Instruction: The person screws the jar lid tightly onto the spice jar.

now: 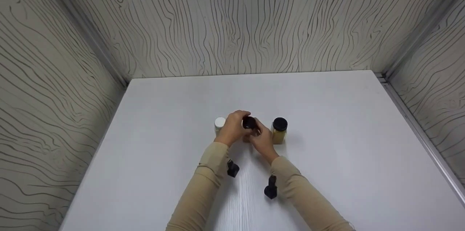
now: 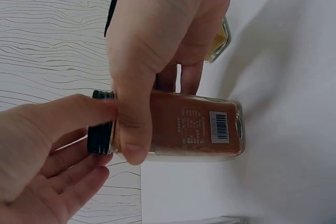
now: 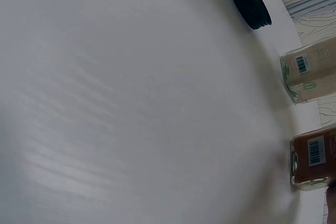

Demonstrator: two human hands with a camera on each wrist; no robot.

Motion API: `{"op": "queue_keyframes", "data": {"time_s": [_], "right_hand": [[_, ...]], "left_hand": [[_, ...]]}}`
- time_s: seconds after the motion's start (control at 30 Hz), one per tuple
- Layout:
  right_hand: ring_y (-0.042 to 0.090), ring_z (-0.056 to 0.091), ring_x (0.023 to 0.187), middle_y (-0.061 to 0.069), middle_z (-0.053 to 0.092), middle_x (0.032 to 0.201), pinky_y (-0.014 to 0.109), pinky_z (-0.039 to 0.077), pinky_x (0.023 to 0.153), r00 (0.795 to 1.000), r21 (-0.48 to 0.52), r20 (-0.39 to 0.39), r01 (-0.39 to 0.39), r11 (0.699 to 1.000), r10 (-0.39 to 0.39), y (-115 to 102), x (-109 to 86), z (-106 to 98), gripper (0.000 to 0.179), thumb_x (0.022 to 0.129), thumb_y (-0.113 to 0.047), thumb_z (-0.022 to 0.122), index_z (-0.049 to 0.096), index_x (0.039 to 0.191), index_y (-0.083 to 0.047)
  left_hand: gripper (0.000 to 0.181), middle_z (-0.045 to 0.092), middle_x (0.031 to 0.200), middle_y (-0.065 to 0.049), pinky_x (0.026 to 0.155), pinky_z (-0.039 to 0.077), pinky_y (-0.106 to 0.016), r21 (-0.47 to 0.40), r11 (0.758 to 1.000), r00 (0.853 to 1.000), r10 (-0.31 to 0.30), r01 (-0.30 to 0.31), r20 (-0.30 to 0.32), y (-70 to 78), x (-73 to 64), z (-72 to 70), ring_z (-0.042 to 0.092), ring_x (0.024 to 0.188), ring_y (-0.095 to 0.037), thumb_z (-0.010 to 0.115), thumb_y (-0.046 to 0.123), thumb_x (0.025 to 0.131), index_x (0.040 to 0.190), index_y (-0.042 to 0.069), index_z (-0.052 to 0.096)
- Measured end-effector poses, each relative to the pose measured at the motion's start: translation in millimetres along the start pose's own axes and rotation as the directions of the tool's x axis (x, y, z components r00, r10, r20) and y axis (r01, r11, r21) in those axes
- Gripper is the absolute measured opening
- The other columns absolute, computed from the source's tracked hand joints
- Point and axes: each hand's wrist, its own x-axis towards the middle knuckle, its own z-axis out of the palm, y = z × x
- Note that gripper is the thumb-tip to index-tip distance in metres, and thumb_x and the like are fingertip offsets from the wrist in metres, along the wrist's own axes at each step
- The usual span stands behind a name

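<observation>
A square glass jar of reddish-brown powder [image 2: 184,124] with a barcode label stands between the two hands. My left hand [image 1: 234,128] holds its black lid [image 2: 100,124], the index finger across the lid's side. My right hand [image 1: 263,141] grips the jar just below the lid, thumb over the near face. To the right stands a jar of yellow powder [image 1: 279,137] with a black lid. On the left is a jar of beige powder [image 3: 314,72], partly behind my left hand in the head view, where its top looks white.
A loose black lid [image 3: 250,3] lies on the white table [image 1: 327,114], seen in the right wrist view beyond the beige jar. Wood-patterned panels [image 1: 232,24] rise behind and at both sides. Black wrist devices [image 1: 270,189] hang beside the sleeves.
</observation>
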Motion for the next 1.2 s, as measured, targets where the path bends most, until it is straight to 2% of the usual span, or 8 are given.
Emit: {"op": "queue_keyframes", "data": {"time_s": [0.07,0.2,0.5,0.73,0.9,1.2], "right_hand": [[0.043,0.052,0.127,0.031,0.051,0.137,0.047,0.048,0.105,0.998,-0.024,0.017,-0.068,0.997,0.068,-8.5,0.2,-0.5,0.062,0.079,-0.001,0.066,0.047,0.136,0.01],[0.043,0.049,0.13,0.032,0.048,0.14,0.048,0.045,0.108,0.993,-0.042,0.035,-0.11,0.993,0.112,-10.4,2.2,-0.4,0.064,0.078,0.006,0.063,0.043,0.138,0.012],[0.04,0.054,0.125,0.031,0.051,0.138,0.045,0.05,0.104,0.994,-0.045,0.026,-0.102,0.994,0.103,-12.2,1.1,-1.0,0.063,0.076,0.007,0.062,0.045,0.137,0.012],[0.043,0.05,0.13,0.032,0.047,0.141,0.048,0.045,0.108,0.993,-0.008,0.038,-0.109,0.994,0.109,-13.6,1.0,-1.0,0.066,0.077,0.006,0.065,0.042,0.138,0.013],[0.043,0.046,0.133,0.033,0.044,0.143,0.048,0.042,0.111,0.99,0.018,0.049,-0.136,0.991,0.135,-12.3,1.9,-0.4,0.069,0.074,0.009,0.062,0.04,0.139,0.014],[0.043,0.047,0.133,0.032,0.045,0.143,0.05,0.043,0.111,0.988,-0.02,0.056,-0.144,0.989,0.145,-12.1,1.5,-0.6,0.071,0.072,0.011,0.059,0.039,0.14,0.012]], "left_hand": [[0.052,0.065,0.121,-0.02,0.103,0.052,-0.038,-0.002,1.0,1.0,-0.012,0.012,-0.006,0.7,0.2,0.3,0.062,0.116,-0.031,0.079,0.006,0.077,0.124,-0.005,0.06],[0.05,0.066,0.121,-0.02,0.103,0.052,-0.039,0.007,1.0,0.999,-0.03,0.03,-0.016,1.9,1.2,1.5,0.062,0.117,-0.032,0.079,0.008,0.078,0.123,-0.004,0.061],[0.044,0.067,0.119,-0.019,0.103,0.052,-0.039,0.037,0.999,1.0,0.017,-0.017,-0.006,0.8,3.1,3.3,0.063,0.116,-0.031,0.077,0.002,0.078,0.119,-0.003,0.063],[0.051,0.066,0.121,-0.019,0.102,0.053,-0.038,0.084,0.996,0.999,-0.034,0.036,-0.023,2.7,2.3,6.8,0.062,0.116,-0.032,0.08,0.01,0.077,0.123,-0.002,0.061],[0.045,0.069,0.117,-0.017,0.101,0.053,-0.038,0.125,0.992,0.999,-0.024,0.029,-0.043,3.1,1.9,7.2,0.063,0.113,-0.031,0.079,0.011,0.078,0.119,-0.001,0.063],[0.042,0.068,0.12,-0.016,0.104,0.052,-0.04,0.104,0.994,1.0,-0.025,0.024,0.002,3.5,3.3,4.9,0.061,0.116,-0.031,0.076,0.005,0.08,0.12,0.0,0.063]]}}
